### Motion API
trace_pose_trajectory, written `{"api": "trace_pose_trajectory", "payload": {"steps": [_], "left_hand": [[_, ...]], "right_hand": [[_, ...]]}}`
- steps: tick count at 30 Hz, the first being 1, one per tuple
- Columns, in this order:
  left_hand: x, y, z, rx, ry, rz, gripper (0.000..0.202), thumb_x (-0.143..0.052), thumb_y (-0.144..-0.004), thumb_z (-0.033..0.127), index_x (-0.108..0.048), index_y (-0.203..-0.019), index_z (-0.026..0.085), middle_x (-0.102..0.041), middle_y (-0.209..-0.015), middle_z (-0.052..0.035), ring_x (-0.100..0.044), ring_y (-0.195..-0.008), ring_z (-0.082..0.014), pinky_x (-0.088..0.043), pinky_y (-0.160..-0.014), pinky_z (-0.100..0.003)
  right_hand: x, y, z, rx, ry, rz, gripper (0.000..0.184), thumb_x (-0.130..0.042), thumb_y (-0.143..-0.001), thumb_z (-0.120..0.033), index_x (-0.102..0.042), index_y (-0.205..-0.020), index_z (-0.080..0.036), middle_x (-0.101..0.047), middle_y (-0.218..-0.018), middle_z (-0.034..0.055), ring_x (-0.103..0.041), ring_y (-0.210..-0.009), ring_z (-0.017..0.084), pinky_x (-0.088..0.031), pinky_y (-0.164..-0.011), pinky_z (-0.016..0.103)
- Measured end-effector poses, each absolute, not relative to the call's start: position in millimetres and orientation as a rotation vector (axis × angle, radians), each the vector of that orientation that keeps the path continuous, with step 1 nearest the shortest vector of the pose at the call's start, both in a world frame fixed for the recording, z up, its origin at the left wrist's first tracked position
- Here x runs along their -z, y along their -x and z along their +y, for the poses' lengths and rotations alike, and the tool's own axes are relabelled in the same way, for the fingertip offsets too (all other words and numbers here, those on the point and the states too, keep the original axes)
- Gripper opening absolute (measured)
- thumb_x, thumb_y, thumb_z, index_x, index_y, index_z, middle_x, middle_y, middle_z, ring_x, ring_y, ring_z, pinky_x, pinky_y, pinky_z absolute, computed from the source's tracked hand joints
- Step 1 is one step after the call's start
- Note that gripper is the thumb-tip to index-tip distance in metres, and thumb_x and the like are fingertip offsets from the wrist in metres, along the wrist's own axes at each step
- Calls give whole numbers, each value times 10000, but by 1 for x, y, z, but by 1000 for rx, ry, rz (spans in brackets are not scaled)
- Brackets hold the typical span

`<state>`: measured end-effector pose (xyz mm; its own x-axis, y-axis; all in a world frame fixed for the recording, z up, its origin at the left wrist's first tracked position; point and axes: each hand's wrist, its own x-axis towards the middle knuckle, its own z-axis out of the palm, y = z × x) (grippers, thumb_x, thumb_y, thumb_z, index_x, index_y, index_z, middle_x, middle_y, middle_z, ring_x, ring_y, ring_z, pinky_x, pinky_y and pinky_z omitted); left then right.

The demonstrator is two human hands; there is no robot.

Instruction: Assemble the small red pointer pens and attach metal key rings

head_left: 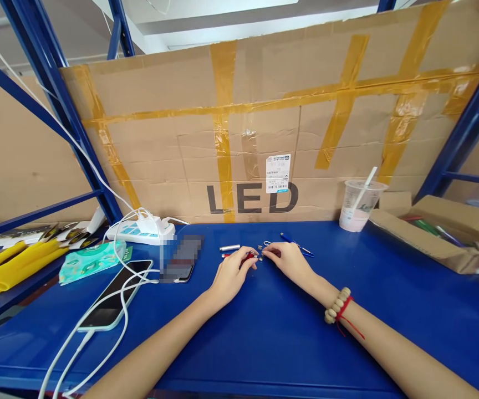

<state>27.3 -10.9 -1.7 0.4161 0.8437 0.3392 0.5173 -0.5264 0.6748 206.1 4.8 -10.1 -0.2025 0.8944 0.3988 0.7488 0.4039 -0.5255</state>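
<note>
Our left hand (pixel 228 277) pinches small glossy red piece (pixel 250 255); right hand (pixel 292 264), grip unclear, by tiny silver metal part (pixel 260 257). Likely joining or parting them; next move needs steadiness.

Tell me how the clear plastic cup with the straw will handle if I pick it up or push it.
The clear plastic cup looks thin-walled, so it would probably flex under a firm squeeze. Its pinkish contents seem to sit low, suggesting it's fairly light for its size. It narrows toward the base, so a push near the rim might tip it.
</note>
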Motion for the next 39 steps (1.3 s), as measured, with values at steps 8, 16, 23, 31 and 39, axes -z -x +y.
{"api": "trace_pose_trajectory", "payload": {"steps": [8,16,23,31,39], "left_hand": [[3,-27,-8,-1041,-2150,1141,177,-511,-841,288,-575,-992,223,-689,-812,18,-637,-801,-143,-464,-720,-235],[2,-26,-8,-1236,-2294,1018,104,-570,-808,202,-646,-873,172,-700,-892,-28,-634,-826,-151,-480,-760,-234],[7,-25,-9,-1162,-2299,964,124,-580,-801,242,-627,-882,161,-691,-845,-21,-633,-756,-140,-486,-683,-210],[5,-22,-7,-979,-2412,935,194,-432,-882,228,-596,-967,166,-649,-872,-33,-608,-773,-133,-472,-714,-223],[16,-19,-9,-1074,-2633,769,203,-429,-887,213,-621,-936,170,-636,-786,-31,-602,-721,-125,-481,-703,-221]], "right_hand": [[-4,-209,0,-460,1199,-1763,154,-594,-767,-277,-687,-770,-154,-704,-729,45,-652,-645,161,-495,-608,250],[-27,-204,-16,-640,1012,-1892,154,-653,-709,-293,-697,-725,-147,-687,-661,27,-627,-605,136,-485,-555,223],[-17,-206,-11,-734,994,-1864,165,-673,-692,-306,-706,-727,-149,-702,-703,33,-637,-627,138,-500,-571,226],[-16,-207,-9,-848,985,-1797,223,-705,-646,-345,-705,-723,-135,-703,-697,45,-647,-633,151,-508,-555,226],[-16,-212,-9,-862,1077,-1961,187,-702,-639,-325,-683,-657,-140,-666,-596,16,-610,-552,127,-485,-534,220]]}}
